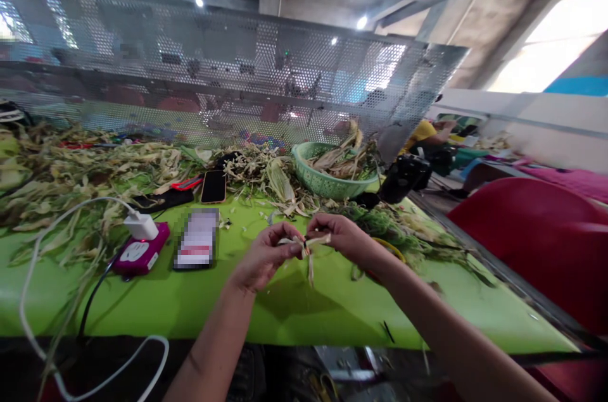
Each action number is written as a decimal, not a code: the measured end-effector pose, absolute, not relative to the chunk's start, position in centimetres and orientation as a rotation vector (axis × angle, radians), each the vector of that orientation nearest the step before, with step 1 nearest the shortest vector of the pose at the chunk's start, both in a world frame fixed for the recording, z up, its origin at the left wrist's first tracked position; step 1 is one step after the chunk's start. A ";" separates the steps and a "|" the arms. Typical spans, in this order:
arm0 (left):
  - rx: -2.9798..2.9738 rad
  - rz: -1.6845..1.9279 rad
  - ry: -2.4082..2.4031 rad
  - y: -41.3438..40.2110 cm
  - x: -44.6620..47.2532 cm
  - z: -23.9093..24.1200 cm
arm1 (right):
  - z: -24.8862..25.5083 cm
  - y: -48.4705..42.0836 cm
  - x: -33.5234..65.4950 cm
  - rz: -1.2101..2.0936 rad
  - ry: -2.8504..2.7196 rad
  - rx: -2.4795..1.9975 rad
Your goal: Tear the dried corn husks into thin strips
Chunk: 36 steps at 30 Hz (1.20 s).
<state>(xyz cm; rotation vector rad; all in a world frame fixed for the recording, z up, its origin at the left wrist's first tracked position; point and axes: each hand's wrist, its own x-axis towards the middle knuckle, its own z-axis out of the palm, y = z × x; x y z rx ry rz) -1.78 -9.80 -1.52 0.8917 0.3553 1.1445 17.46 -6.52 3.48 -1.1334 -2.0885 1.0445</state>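
Observation:
Above the green table [332, 320], my left hand [268, 256] pinches strips of pale dried corn husk [311, 266] between thumb and fingers. My right hand [339, 234] comes in from the other side, its fingers closed on the same husk. The strips cross where the fingertips meet, and one end hangs down. A small dark bit shows at the crossing, too blurred to name. Behind the hands, a whole husk [280, 180] lies beside a green plastic basket [318, 182] with more dried husks [349, 158] in it.
To the left are a lit phone [196, 240], a dark phone [213, 187] and a purple power socket [141, 253] with a white charger [141, 225] and cable. Loose husks [118, 168] cover the back left. A perforated metal screen [237, 73] stands behind. A red chair [536, 231] is right.

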 end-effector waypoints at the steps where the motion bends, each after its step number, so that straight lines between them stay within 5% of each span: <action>1: 0.836 1.192 0.358 -9.6 -1.7 -1.6 | 3.2 -6.7 17.4 0.933 -2.136 -1.135; 10: 0.789 1.362 0.571 -8.7 -1.2 -2.1 | 4.6 -11.1 16.2 0.207 -2.348 -0.941; 17: 0.911 1.408 0.742 -8.7 -1.0 -2.3 | 3.0 -11.7 13.4 0.499 -2.350 -0.757; 36: 1.461 1.399 1.075 -9.0 -0.6 -2.6 | 1.7 -12.1 11.6 0.473 -2.338 -0.883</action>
